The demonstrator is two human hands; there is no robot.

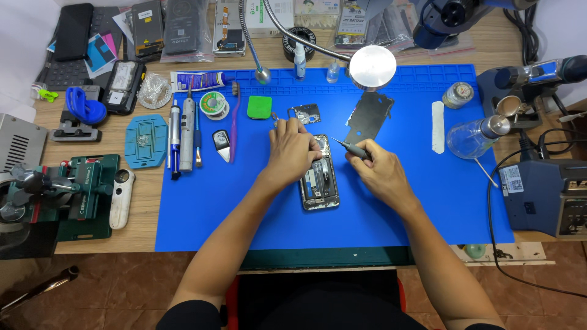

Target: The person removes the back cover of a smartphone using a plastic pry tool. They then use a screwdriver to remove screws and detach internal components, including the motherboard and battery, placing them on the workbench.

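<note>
Wooden bench boards, pale and grained, carry a smooth blue rubber mat with moulded trays along its far edge. At the bench's left edge sits a green metal clamp jig with a white oblong tool beside it. Just off the mat's left edge lies a light-blue octagonal pad, then a row of slim pen-shaped tools on the mat's margin. Near the far edge rest a round solder spool and a soft green square with rounded corners.

At the mat's middle lies an opened phone, a dark glossy rectangle with its back removed and its metal innards showing. The left hand rests on the phone's upper end, fingers curled down and pressing on it. The right hand is closed around a thin grey screwdriver, its fine tip pointing toward the phone's top corner just beside the left fingers.

Beyond the hands lie a small dark component plate and a flat black back cover with cut-outs, under a round brushed-metal lamp head on a gooseneck. Toward the mat's right edge lies a white strip, then a clear glass bottle on its side, and a boxy dark-blue soldering station at the bench's right edge.
</note>
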